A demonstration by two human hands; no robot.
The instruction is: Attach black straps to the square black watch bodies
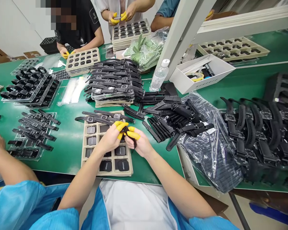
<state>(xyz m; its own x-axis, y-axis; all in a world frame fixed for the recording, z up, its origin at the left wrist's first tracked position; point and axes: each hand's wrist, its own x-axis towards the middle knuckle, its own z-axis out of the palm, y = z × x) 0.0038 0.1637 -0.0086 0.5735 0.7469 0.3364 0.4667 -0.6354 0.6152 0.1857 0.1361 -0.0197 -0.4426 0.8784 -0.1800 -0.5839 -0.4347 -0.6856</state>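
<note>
My left hand [111,136] and my right hand [139,142], with yellow finger covers on several fingers, meet above the right side of a beige compartment tray [131,171]. Between them they grip a small black watch part with a strap piece [134,143]; the fingers hide most of it. Square black watch cases [122,165] lie in the tray's compartments. Across its far end rest watches with straps fitted [105,117]. To the right of my hands is a loose heap of black watch straps [172,118].
Stacked trays of strapped watches [115,80] stand behind my tray. A water bottle [159,75] and white box [201,73] sit by a post [180,35]. Plastic-wrapped straps [204,143] lie right. A co-worker's arm [9,163] is at left; others work across the table.
</note>
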